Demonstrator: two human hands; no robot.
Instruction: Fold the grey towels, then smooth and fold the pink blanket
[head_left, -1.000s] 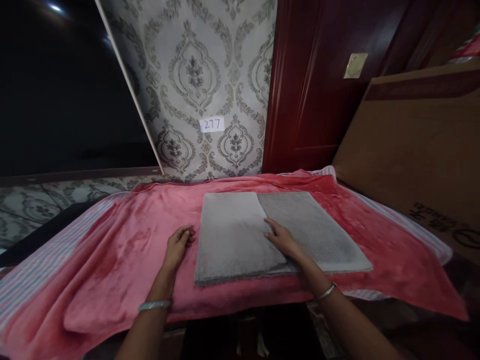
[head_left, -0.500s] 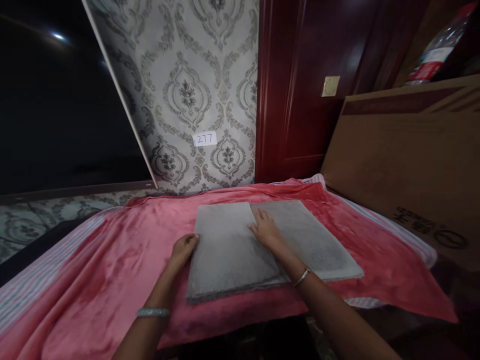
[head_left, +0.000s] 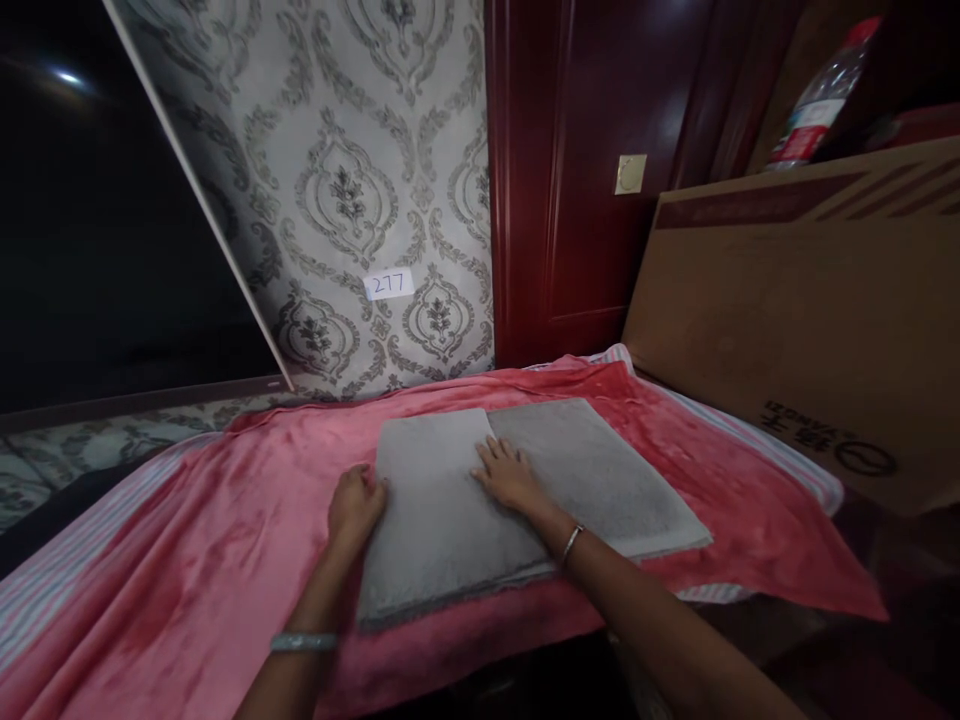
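A grey, soft-looking folded cloth (head_left: 427, 520) lies flat on a pink plush blanket (head_left: 247, 540). Its left part is a lighter panel folded over, and its edge meets the darker right part (head_left: 600, 470) near the middle. My right hand (head_left: 510, 475) rests palm down on that middle line, fingers spread. At the left edge of the cloth is my left hand (head_left: 356, 505), fingers loosely bent and thumb apart from them, its tip touching or very close to the edge. Nothing shows between thumb and fingers.
A large cardboard box (head_left: 787, 310) stands along the right side, with a plastic bottle (head_left: 810, 120) behind its top edge. A dark screen (head_left: 127, 250) is at the left. Patterned wallpaper (head_left: 345, 190) and a dark red door (head_left: 585, 200) close off the back.
My left hand has drawn back slightly from the cloth's left edge, its fingers loosening. My right hand has slid a little toward me along the middle line. The view has shifted right.
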